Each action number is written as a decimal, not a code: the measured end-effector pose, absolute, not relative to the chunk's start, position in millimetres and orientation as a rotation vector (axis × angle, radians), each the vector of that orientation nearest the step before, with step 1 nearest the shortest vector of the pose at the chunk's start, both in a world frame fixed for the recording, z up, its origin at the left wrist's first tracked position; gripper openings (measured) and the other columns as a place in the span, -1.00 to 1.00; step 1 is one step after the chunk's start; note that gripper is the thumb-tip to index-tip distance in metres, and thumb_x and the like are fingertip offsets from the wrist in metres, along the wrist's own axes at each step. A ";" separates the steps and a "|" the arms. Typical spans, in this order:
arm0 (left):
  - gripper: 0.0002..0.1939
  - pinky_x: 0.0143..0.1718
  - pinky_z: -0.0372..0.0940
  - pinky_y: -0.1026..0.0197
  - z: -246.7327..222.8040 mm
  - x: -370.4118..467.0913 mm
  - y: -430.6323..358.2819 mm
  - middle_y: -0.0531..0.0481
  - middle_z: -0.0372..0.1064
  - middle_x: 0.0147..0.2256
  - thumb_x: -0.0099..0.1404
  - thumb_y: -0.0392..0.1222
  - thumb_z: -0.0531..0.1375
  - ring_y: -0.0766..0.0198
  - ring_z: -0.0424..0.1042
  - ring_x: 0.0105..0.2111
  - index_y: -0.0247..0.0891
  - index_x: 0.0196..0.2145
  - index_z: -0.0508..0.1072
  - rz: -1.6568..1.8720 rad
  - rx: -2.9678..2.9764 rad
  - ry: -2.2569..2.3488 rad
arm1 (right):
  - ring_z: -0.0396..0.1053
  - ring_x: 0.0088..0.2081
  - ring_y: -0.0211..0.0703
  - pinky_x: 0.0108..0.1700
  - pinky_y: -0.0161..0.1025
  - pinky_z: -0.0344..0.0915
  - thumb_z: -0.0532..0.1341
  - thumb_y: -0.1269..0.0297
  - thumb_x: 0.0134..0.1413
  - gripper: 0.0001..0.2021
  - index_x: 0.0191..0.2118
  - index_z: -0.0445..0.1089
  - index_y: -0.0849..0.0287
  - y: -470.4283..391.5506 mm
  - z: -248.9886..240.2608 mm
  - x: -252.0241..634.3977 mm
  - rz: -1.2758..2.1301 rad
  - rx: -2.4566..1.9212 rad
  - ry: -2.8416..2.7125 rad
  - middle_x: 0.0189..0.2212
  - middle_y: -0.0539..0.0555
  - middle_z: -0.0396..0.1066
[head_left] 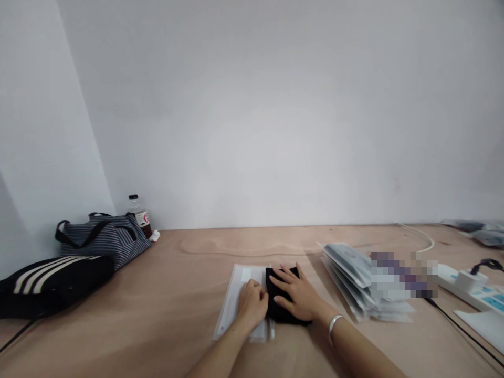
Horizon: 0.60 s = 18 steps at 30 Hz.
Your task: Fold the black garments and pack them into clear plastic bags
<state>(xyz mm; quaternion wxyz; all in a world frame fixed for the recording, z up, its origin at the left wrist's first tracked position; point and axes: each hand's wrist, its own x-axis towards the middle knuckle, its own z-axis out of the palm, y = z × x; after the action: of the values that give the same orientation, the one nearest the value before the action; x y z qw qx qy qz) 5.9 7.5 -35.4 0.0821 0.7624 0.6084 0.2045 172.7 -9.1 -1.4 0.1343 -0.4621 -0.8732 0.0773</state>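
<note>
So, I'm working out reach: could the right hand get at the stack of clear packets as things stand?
Probably yes: only bare tabletop lies between the right hand and the clear packets, though the hand would first have to leave the black fabric.

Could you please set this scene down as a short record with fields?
Left hand: fingers curled, on clear plastic bag
Right hand: fingers spread over black fabric item
Right wrist: silver bracelet
Far left: black bag with pale stripes, striped bag, bottle
Right side: pile of plastic packets, power strip
Surface: wooden table
</note>
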 end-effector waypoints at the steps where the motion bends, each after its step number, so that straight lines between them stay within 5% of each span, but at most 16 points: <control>1: -0.81 -0.21 0.10 0.29 -35.0 6.0 6.8 -0.03 0.34 -0.33 0.14 -0.35 0.04 0.24 0.28 -0.25 -0.27 -0.47 0.44 0.611 2.282 1.816 | -0.32 0.20 -0.01 0.10 0.17 -0.53 -0.10 -0.03 0.11 -0.47 0.17 -0.06 0.02 -7.9 -3.1 172.0 0.251 -1.319 -2.583 0.19 0.05 -0.17; 9: -0.79 -0.22 0.12 0.30 -34.5 6.9 5.4 -0.01 0.33 -0.29 0.21 -0.35 0.00 0.27 0.30 -0.25 -0.25 -0.45 0.40 0.648 2.264 1.796 | -0.32 0.19 0.08 0.02 0.34 -0.55 -0.14 -0.10 0.09 -0.43 0.19 -0.19 -0.06 -3.2 -11.2 163.4 0.350 -1.401 -2.661 0.20 0.02 -0.20; 18: -0.77 -0.11 0.13 0.30 -26.8 6.8 7.8 -0.05 0.32 -0.17 0.25 -0.35 -0.05 0.29 0.29 -0.15 -0.27 -0.41 0.38 0.804 2.246 1.674 | -0.25 0.18 0.18 -0.06 0.36 -0.12 -0.09 -0.11 0.02 -0.44 0.16 -0.07 -0.11 -7.9 -4.1 153.7 0.339 -1.554 -2.611 0.19 0.02 -0.14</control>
<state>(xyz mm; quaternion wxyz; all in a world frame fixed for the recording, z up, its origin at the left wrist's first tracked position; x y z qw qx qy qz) 6.8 7.8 -26.8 0.1135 0.7656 0.5708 0.2742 153.7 -7.9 -4.1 0.0421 -0.5078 -0.8533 0.1108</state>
